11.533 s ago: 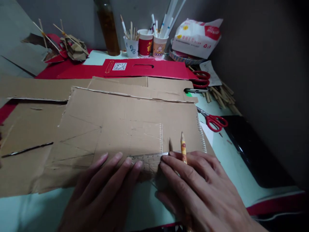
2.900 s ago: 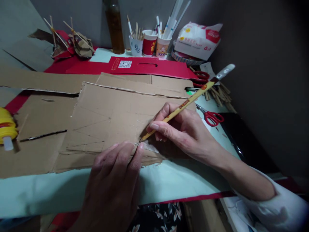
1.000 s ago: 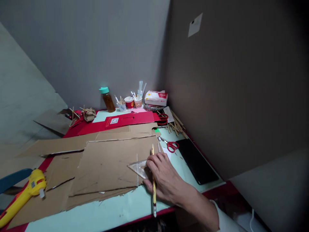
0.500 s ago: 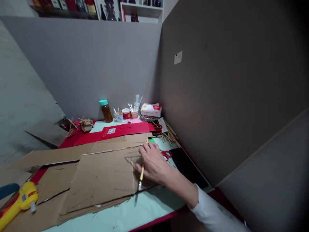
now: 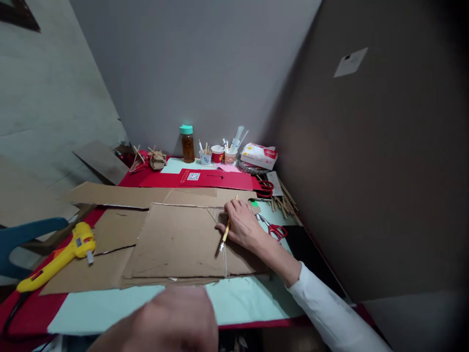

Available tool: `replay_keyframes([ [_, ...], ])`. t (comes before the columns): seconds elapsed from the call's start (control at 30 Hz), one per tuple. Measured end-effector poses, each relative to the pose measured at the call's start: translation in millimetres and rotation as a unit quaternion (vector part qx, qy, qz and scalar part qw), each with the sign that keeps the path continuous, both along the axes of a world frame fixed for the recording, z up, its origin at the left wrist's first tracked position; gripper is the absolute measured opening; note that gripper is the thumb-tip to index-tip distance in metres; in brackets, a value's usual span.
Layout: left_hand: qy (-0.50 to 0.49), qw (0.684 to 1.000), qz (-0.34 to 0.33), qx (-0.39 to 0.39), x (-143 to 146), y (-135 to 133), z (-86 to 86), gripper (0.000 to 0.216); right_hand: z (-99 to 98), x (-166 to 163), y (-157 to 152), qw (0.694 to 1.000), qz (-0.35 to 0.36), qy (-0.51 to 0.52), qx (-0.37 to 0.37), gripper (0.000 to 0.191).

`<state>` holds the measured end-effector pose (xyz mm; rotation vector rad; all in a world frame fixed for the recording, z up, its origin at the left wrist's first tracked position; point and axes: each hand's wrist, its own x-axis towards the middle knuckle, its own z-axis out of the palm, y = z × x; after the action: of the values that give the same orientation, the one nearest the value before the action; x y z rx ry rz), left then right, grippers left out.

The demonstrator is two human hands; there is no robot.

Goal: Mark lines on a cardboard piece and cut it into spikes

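My right hand (image 5: 242, 227) rests on the upper right part of a large brown cardboard sheet (image 5: 176, 242). Its fingers are closed round a yellow pencil (image 5: 224, 237), whose lower end points toward me. A clear ruler seems to lie under the fingertips, but it is faint. My left hand (image 5: 172, 320) fills the bottom edge of the view, close to the camera and blurred. Only its back shows and its fingers are hidden.
A yellow glue gun (image 5: 58, 256) lies at the left on more cardboard. Red scissors (image 5: 274, 229) and a black tablet (image 5: 315, 254) sit right of my hand. A brown bottle (image 5: 187, 144), cups of sticks (image 5: 218, 155) and a tissue pack (image 5: 258, 155) line the back wall.
The view pulled back and swung. My right hand slid up the cardboard with the pencil. My left hand, absent from the last two frames, now shows blurred at the bottom.
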<state>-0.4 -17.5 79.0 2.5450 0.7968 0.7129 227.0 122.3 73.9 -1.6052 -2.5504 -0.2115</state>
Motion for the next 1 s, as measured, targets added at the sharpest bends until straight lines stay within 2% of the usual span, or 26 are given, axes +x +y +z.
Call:
replay_keyframes([
  [0.1,0.023,0.998,0.052,-0.003,0.6,45.4,22.0,0.025,1.6,-9.6,17.0,1.0,-0.017,-0.001,0.006,0.035],
  [0.13,0.067,0.993,0.1,0.003,-0.7,60.1,26.8,0.027,2.4,-13.0,22.9,1.0,-0.029,-0.001,0.009,0.035],
  [0.27,0.173,0.953,0.248,0.034,-15.9,107.0,32.5,0.034,5.0,-23.6,40.8,0.997,-0.076,-0.002,0.021,0.04],
  [0.33,0.242,0.937,0.249,0.035,-26.3,123.0,29.2,0.035,7.0,-25.9,45.6,0.996,-0.089,-0.005,0.022,0.041],
  [0.5,0.276,0.936,0.219,-0.005,-44.2,152.9,15.3,0.053,18.0,-23.1,57.9,0.992,-0.123,-0.011,0.004,0.038],
  [0.67,0.267,0.941,0.2,-0.064,-50.8,168.5,10.1,0.062,24.1,-14.8,74.3,0.989,-0.143,-0.014,-0.023,0.034],
  [0.83,0.225,0.947,0.182,-0.14,-60.0,173.8,9.2,0.073,17.3,-11.3,78.7,0.988,-0.147,-0.019,-0.04,0.031],
  [0.9,0.204,0.948,0.172,-0.174,-66.5,176.9,9.6,0.07,14.6,-10.5,77.5,0.988,-0.148,-0.02,-0.038,0.031],
  [1.0,0.185,0.945,0.149,-0.225,-76.7,180.8,14.6,0.052,13.2,-8.3,75.6,0.988,-0.153,-0.022,-0.031,0.031],
])
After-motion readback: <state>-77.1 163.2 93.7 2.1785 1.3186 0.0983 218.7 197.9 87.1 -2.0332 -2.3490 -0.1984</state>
